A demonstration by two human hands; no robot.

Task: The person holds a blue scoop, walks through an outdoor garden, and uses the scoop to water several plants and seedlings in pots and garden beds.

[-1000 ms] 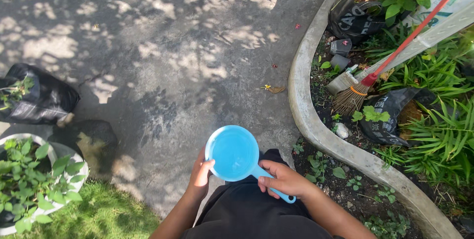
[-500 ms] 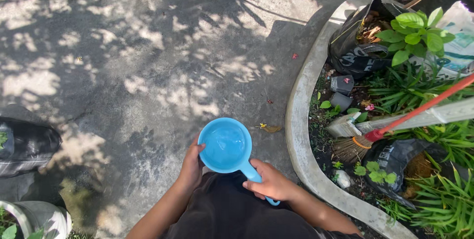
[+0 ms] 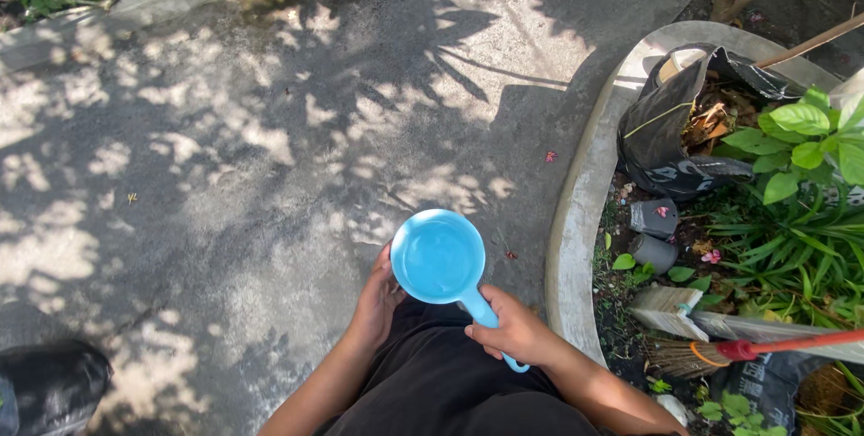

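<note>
The blue water dipper (image 3: 438, 257) is still gripped by its handle in the closed right hand (image 3: 513, 332), its bowl cupped by the left hand (image 3: 376, 299). It has been carried forward along the pavement (image 3: 225, 148), beside the curved garden bed edge (image 3: 576, 220).

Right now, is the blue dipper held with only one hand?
No: the right hand grips the handle of the blue dipper while the left hand steadies its bowl.
</note>
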